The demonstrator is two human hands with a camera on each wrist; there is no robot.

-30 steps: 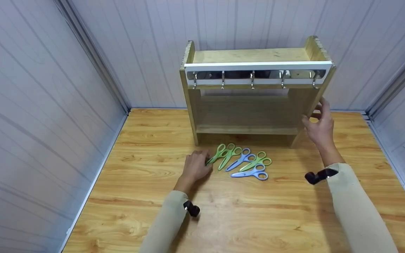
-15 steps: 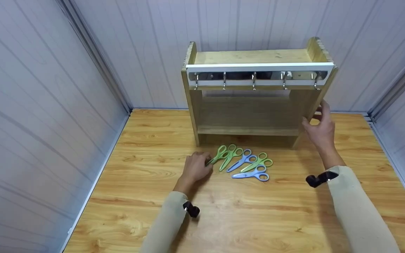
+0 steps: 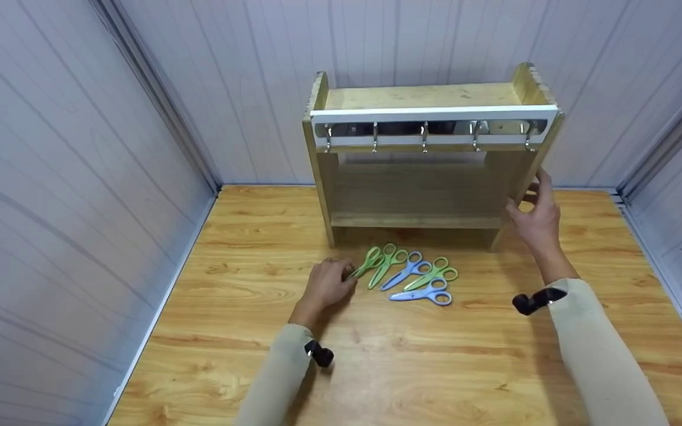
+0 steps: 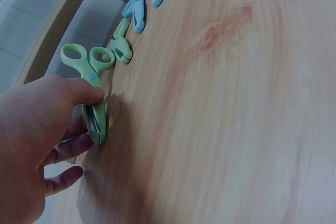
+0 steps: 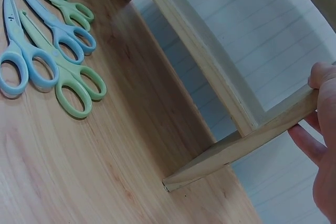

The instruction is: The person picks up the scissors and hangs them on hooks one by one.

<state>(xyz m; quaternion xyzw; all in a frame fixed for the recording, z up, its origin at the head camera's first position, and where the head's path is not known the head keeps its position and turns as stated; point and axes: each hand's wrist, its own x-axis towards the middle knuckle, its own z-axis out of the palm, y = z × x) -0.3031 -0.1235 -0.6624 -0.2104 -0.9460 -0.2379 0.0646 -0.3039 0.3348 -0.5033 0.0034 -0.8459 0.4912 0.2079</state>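
My left hand (image 3: 328, 283) pinches a pair of green scissors (image 4: 90, 77) by the blade end, between thumb and fingers. Their handles point away from the hand, and in the left wrist view they appear tilted up off the table. To their right lie green scissors (image 3: 382, 273), blue scissors (image 3: 398, 276), another green pair (image 3: 421, 280) and another blue pair (image 3: 415, 293), the last two overlapping. My right hand (image 3: 537, 222) grips the right side panel of a wooden shelf rack (image 3: 418, 222), thumb in front and fingers behind.
Across the rack's upper front runs a white rail (image 3: 400, 111) with several metal hooks (image 3: 425, 139), all bare. The rack stands on a wood-grain table (image 3: 424, 367), close to the back wall (image 3: 258, 89). Another panelled wall (image 3: 68, 207) borders the left side.
The green scissors in my left hand have turned slightly, their handles looking narrower. My right hand keeps its grip on the rack. The head view shifts a little.
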